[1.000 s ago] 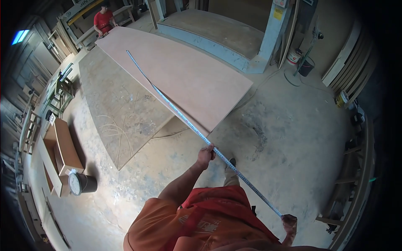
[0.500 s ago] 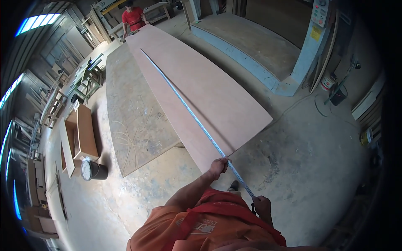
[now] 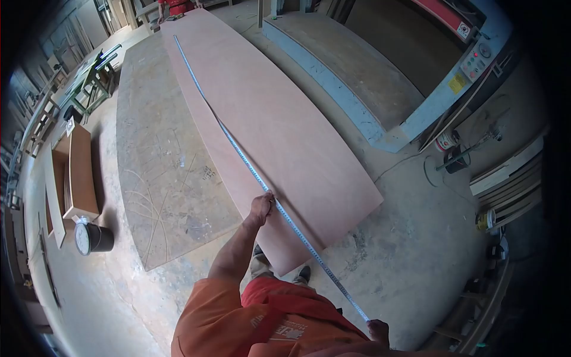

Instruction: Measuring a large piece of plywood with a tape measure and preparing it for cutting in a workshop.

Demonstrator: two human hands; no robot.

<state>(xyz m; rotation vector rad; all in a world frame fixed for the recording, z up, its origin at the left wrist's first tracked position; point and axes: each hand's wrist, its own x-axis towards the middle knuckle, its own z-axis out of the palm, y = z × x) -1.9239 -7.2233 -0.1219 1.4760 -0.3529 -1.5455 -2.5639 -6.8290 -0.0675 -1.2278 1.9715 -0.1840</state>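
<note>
Compared with half a second ago, the left hand (image 3: 260, 208) has gone from the near edge of the pink panel (image 3: 279, 125) to a spot further in over it, and the right hand (image 3: 379, 332) now sits further from it, with a longer stretch of blade between the two. The measuring tape (image 3: 295, 228) runs through both: its long axis slants from the far left part of the panel, past the left fingers, across the near edge and down to the right hand, beyond the panel over the floor. Left fingers are pinched closed on the blade partway along; right fingers are curled closed at its near end, though whether they hold a case too, I cannot tell. The left hand is the nearer to the tape's far tip, which lies well ahead of it and to the left. A shadow beside the blade suggests that it hangs above the panel near the left hand; contact further out is unclear.
</note>
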